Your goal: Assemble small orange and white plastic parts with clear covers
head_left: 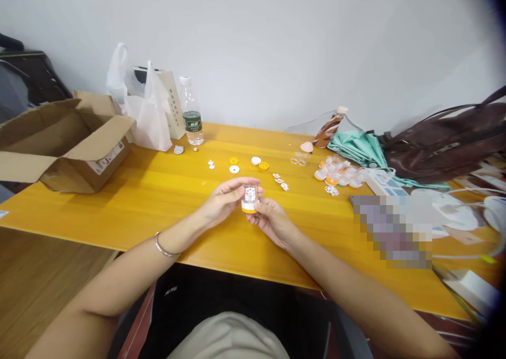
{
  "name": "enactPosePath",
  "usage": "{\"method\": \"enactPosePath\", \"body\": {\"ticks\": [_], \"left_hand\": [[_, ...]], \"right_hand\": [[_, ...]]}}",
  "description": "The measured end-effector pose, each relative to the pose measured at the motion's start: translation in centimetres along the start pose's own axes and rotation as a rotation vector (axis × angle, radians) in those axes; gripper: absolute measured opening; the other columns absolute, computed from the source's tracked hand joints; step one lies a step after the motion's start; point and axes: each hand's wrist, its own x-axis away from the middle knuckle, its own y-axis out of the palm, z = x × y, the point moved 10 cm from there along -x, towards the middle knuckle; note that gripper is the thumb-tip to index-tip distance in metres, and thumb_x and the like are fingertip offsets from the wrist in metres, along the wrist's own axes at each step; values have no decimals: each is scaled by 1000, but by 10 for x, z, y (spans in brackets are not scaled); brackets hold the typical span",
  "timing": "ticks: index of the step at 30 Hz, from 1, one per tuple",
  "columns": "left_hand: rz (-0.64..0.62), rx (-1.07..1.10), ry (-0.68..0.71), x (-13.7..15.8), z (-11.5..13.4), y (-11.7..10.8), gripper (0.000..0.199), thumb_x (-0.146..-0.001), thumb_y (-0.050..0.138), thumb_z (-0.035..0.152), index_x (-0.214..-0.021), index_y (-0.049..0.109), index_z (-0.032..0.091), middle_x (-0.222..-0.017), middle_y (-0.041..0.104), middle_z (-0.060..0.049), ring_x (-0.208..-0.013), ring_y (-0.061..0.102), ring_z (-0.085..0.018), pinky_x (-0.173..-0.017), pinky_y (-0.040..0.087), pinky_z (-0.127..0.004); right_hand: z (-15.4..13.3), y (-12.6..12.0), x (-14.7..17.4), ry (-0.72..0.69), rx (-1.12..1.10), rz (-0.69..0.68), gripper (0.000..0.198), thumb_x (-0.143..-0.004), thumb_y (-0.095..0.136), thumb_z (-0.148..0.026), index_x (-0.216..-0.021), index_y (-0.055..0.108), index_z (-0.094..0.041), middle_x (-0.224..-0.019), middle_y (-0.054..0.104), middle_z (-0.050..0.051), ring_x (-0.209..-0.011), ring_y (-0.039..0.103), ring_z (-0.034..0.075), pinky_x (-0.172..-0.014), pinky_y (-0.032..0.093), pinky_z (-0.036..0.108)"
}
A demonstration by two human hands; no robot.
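Observation:
Between both hands, above the table's near half, is a small clear container (250, 194) with a white band, a yellow base and white patterned pieces inside. My left hand (226, 201) grips its upper left side with thumb and fingers. Around the lower right side and base closes my right hand (272, 221). Beyond the hands lie yellow discs (263, 166) and white discs (234, 169). Several white cut-out pieces (280, 181) form a short row to the right. Two tiny white parts (211, 164) rest farther left.
An open cardboard box (90, 153) stands at left, beside a white plastic bag (148, 116) and a water bottle (192, 114). To the right are several clear domed containers (340, 172), a brown bottle (329, 129), green cloth (356, 148), a dark bag (446, 143) and a blurred-out flat object (389, 232).

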Motion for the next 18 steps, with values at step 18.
{"method": "enactPosePath", "body": {"ticks": [18], "left_hand": [[32, -91, 96, -1, 5, -2, 28, -78, 62, 31, -103, 56, 20, -104, 64, -8, -90, 61, -18, -73, 47, -29]], "right_hand": [[-16, -8, 1, -121, 162, 95, 22, -62, 74, -30, -80, 66, -19, -64, 63, -3, -55, 53, 7, -56, 42, 20]]}}
